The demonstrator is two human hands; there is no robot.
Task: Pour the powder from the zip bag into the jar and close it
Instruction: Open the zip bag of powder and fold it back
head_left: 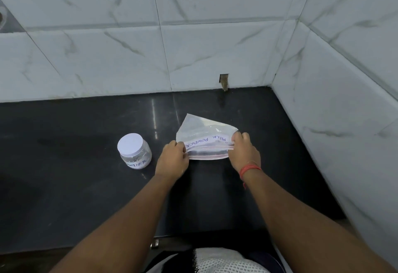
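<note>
A clear zip bag (202, 131) with a white label reading MILK POWDER lies on the black counter (86, 186), its red-lined zip edge facing me. My left hand (173, 157) pinches the bag's left end of the zip edge. My right hand (244, 151) pinches the right end. A small clear jar (134, 154) with a white lid on it and a label ending in "WDER" stands upright on the counter, a little left of my left hand and apart from it. How much powder the bag holds is not visible.
White marble-patterned tiled walls (193, 46) rise behind the counter and along its right side (344, 122). A small hole (224, 81) sits in the back wall at counter level. The counter's front edge runs just above my torso (215, 259). A red thread circles my right wrist (249, 170).
</note>
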